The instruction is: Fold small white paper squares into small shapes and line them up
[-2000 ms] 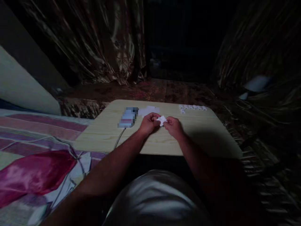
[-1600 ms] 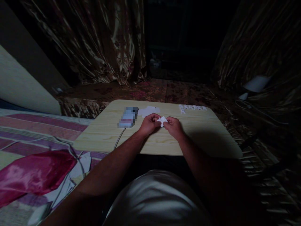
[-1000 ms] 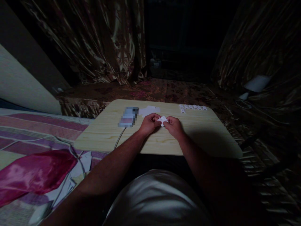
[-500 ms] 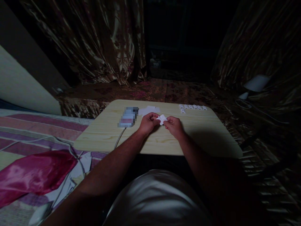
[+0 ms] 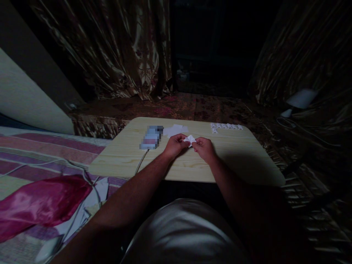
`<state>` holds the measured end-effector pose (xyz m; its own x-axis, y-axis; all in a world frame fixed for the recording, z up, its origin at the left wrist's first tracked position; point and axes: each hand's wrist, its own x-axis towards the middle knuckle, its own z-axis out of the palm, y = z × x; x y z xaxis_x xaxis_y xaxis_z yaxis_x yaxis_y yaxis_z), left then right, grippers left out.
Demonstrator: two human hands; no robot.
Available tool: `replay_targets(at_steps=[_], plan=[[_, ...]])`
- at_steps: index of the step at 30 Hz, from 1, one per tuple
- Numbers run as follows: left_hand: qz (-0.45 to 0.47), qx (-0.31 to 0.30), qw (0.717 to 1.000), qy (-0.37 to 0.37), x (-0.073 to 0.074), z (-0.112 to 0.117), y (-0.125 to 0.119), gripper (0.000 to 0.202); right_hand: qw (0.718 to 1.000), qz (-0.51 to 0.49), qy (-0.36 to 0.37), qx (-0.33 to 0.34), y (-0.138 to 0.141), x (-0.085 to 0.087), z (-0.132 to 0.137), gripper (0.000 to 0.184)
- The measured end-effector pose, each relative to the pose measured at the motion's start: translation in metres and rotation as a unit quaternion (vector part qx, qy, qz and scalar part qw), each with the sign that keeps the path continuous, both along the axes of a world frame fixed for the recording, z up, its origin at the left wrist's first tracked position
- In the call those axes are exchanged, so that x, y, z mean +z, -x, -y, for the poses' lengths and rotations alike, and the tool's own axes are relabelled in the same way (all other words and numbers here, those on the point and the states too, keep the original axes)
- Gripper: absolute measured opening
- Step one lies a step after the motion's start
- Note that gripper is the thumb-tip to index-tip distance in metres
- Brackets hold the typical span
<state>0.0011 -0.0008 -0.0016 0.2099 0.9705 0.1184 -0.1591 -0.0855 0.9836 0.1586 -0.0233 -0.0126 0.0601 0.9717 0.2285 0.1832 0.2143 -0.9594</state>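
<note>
A small white folded paper (image 5: 190,139) with a pointed top is held between my two hands just over the table. My left hand (image 5: 176,144) pinches its left side, thumb in front. My right hand (image 5: 204,147) grips the right side between thumb and fingers. Behind my left hand lie several loose white paper sheets (image 5: 176,129). At the far right of the table, several small folded paper pieces (image 5: 226,126) stand in a row, with a single one in front of the row's left end.
On the light wooden table (image 5: 121,161), a blurred-out phone-like device (image 5: 150,138) with a cable (image 5: 140,162) lies left of my hands. A pink satin cloth (image 5: 44,201) rests on the striped bed at left. A white lamp (image 5: 301,98) stands at far right.
Both hands keep hold of the folded paper, with hardly any movement of the fingers. The whole view has shifted slightly.
</note>
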Motion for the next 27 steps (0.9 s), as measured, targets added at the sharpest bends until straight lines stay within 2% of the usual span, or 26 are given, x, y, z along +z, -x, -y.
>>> replay_targets(at_steps=[7,13,27], plan=[[-0.038,-0.02,0.999,-0.031,-0.0016,-0.0003,0.0025,0.031,1.0,-0.014,0.0,0.004,0.0007,0.0004,0.0004,0.023],[-0.039,-0.028,0.999,-0.015,-0.0021,-0.001,0.0041,0.033,0.999,-0.008,0.003,0.036,0.0014,0.0024,0.0024,0.028],[-0.04,-0.036,0.998,-0.02,-0.0019,-0.0009,0.0041,0.029,0.999,0.004,0.002,0.048,0.0004,0.0006,0.0018,0.021]])
